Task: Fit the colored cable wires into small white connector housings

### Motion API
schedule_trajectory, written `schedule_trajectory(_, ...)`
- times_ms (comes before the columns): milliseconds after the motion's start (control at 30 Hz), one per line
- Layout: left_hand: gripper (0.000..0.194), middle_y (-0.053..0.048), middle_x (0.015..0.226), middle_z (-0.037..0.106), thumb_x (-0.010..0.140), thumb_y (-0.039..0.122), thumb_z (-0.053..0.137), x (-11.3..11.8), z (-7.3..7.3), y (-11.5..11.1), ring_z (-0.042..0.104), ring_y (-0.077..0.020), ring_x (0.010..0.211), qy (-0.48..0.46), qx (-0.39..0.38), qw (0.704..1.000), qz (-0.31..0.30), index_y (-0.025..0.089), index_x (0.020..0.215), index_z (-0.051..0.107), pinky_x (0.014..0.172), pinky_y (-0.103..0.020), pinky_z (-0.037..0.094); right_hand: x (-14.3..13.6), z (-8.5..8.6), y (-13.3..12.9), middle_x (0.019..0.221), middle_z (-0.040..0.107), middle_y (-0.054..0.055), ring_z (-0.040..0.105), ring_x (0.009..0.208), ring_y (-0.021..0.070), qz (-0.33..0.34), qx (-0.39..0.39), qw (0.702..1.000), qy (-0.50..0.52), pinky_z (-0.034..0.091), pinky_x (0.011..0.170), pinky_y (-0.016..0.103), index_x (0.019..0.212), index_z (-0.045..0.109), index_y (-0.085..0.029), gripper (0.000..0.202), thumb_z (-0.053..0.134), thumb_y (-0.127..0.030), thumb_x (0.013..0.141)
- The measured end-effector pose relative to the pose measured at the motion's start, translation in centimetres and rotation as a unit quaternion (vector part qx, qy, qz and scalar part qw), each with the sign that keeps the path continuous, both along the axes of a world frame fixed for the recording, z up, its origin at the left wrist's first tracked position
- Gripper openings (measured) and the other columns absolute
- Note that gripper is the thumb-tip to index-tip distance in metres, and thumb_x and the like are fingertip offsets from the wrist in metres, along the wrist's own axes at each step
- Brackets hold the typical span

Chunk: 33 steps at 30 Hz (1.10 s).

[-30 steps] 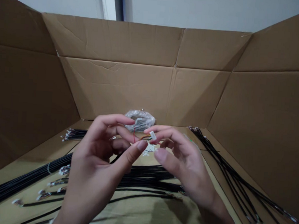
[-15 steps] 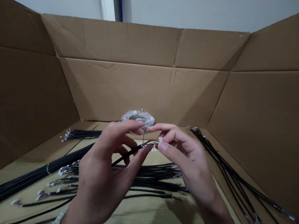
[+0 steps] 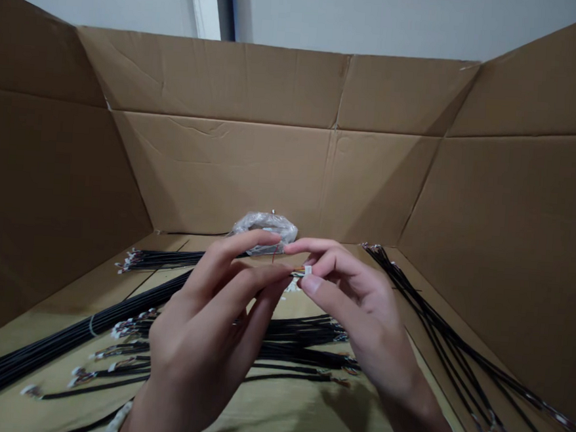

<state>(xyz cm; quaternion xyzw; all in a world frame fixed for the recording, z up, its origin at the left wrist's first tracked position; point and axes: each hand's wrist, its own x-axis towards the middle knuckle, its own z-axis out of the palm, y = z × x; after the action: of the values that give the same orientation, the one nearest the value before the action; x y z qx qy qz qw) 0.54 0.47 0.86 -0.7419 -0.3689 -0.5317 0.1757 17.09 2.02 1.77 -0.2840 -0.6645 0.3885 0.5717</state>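
Fingers [image 3: 313,283] pinch white connector [image 3: 307,270] | cardboard walls [image 3: 513,245] well apart

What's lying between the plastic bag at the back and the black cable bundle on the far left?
Head view: only bare cardboard floor separates the plastic bag from the cable bundle.

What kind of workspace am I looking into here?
Probably a hand-assembly station for cable harnesses, set inside a large cardboard box. Bundles of black cables with small white connectors lie on its floor, a clear plastic bag sits at the back, and both hands pinch a connector.
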Motion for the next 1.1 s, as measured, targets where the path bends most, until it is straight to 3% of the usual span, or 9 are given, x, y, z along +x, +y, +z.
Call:
schedule_trajectory(233,0.018,-0.002,0.121,0.07,0.094,0.011,0.064,-0.3,0.0,0.0,0.076,-0.0198,0.094,-0.024,-0.024,0.999,-0.034,0.027,0.099,0.07,0.058,-0.027,0.058,0.2,0.0,-0.1,0.121,0.072,0.0,0.062,0.108,0.0215,-0.002,0.008,1.0,-0.011,0.042,0.086,0.035,0.074,0.061,-0.023,0.019,0.065,-0.02,0.092)
schedule_trajectory(333,0.02,-0.002,0.124,0.07,0.094,0.011,0.064,-0.3,0.1,0.1,0.076,-0.0208,0.097,-0.036,-0.045,0.997,-0.043,0.029,0.101,0.071,0.062,-0.029,0.06,0.3,0.0,-0.1,0.121,0.07,0.001,0.061,0.113,0.0214,0.008,0.021,0.999,-0.027,0.042,0.09,0.035,0.075,0.063,-0.023,0.021,0.06,-0.022,0.096)
schedule_trajectory(467,0.024,0.001,0.129,0.067,0.093,0.015,0.068,-0.3,0.2,0.4,0.074,-0.0141,0.087,-0.075,-0.074,0.992,-0.076,0.032,0.108,0.073,0.072,-0.027,0.062,0.2,0.0,0.2,0.118,0.069,0.0,0.06,0.113,0.0187,-0.006,0.038,0.999,-0.03,0.042,0.091,0.031,0.075,0.061,-0.023,0.024,0.057,-0.02,0.099)
schedule_trajectory(600,0.028,0.002,0.118,0.071,0.094,0.023,0.068,0.0,0.6,0.1,0.065,-0.0075,0.065,-0.198,-0.169,0.957,-0.125,0.033,0.12,0.07,0.057,-0.021,0.056,0.2,0.0,0.4,0.115,0.069,-0.001,0.06,0.108,0.0167,-0.02,0.048,0.998,-0.023,0.042,0.089,0.029,0.072,0.059,-0.023,0.027,0.057,-0.02,0.099)
schedule_trajectory(733,0.011,0.002,0.112,0.074,0.094,0.03,0.068,0.4,1.0,-0.3,0.06,-0.0073,0.062,-0.238,-0.231,0.931,-0.152,0.03,0.102,0.075,0.051,-0.019,0.051,0.2,-0.1,0.4,0.115,0.069,-0.001,0.061,0.109,0.0169,-0.015,0.041,0.999,-0.028,0.042,0.09,0.029,0.073,0.061,-0.023,0.025,0.057,-0.02,0.098)
schedule_trajectory(867,0.005,0.004,0.112,0.075,0.092,0.029,0.071,0.6,0.6,-0.2,0.061,-0.008,0.066,-0.258,-0.232,0.927,-0.14,0.03,0.09,0.075,0.056,-0.019,0.052,0.1,-0.1,0.4,0.113,0.069,-0.001,0.06,0.11,0.0172,-0.007,0.036,0.999,-0.022,0.043,0.089,0.03,0.073,0.061,-0.023,0.023,0.06,-0.02,0.096)
schedule_trajectory(1100,0.007,0.004,0.114,0.075,0.094,0.029,0.068,0.9,0.7,-0.8,0.056,-0.0071,0.057,-0.268,-0.203,0.936,-0.107,0.03,0.091,0.074,0.054,-0.023,0.05,0.1,-0.2,0.5,0.112,0.068,-0.001,0.06,0.111,0.018,-0.004,0.031,0.999,-0.016,0.043,0.088,0.03,0.073,0.062,-0.023,0.023,0.06,-0.022,0.096)
